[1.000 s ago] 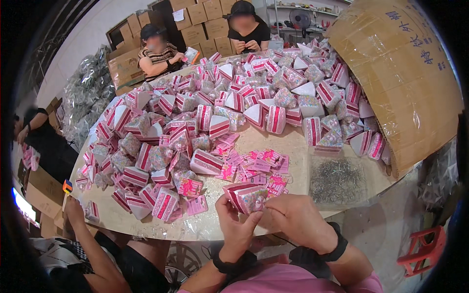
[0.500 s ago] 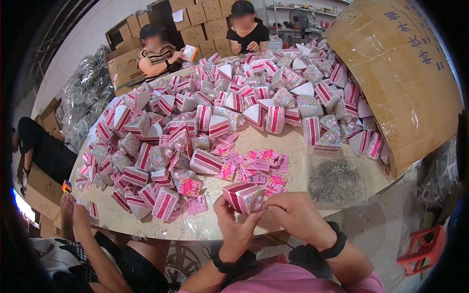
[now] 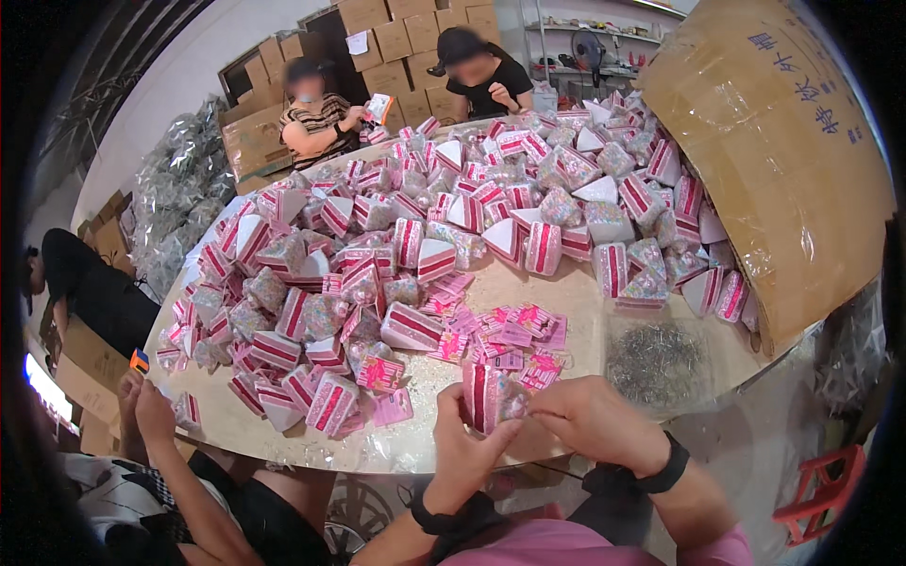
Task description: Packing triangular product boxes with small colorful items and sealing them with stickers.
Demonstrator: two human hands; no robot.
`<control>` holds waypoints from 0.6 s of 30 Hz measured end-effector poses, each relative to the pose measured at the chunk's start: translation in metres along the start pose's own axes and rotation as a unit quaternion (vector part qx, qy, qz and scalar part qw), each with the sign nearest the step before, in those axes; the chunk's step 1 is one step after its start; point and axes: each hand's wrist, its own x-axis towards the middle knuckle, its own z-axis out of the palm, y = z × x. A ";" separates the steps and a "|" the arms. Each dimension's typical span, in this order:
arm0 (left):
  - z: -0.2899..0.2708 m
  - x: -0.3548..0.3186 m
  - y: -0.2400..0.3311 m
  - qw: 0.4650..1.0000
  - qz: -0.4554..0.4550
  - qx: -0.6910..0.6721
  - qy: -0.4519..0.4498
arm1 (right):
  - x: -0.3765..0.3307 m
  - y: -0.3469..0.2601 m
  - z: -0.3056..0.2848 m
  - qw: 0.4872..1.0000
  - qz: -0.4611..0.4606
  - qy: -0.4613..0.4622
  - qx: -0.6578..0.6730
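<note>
Above the table's near edge, my left hand [image 3: 462, 448] is closed round a pink and white cake-slice ornament [image 3: 481, 398] with dark pink stripes and a glittery sprinkled side. The slice stands nearly upright in my fingers. My right hand [image 3: 599, 420] is closed in a pinch against its sprinkled side; whatever lies between those fingertips is too small to make out. Just beyond my hands lie several pink printed tags [image 3: 528, 325], partly overlapping. A big heap of similar cake slices [image 3: 411, 328] covers the far and left parts of the table.
A clear tray of small metal pins [image 3: 656, 354] stands right of the tags. The large cardboard box [image 3: 769, 179] leans over the table's right side. Co-workers are around the table; one at the left holds a small orange and blue thing [image 3: 140, 360]. A red stool [image 3: 821, 495] stands lower right.
My left hand has turned the cake slice from tilted to nearly upright. My right fingers stay at its side. The view has shifted slightly, and a co-worker at the back has raised a hand.
</note>
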 end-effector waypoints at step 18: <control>-0.003 0.005 0.018 0.998 -0.026 0.038 -0.042 | 0.001 0.008 0.008 1.000 0.009 0.002 0.016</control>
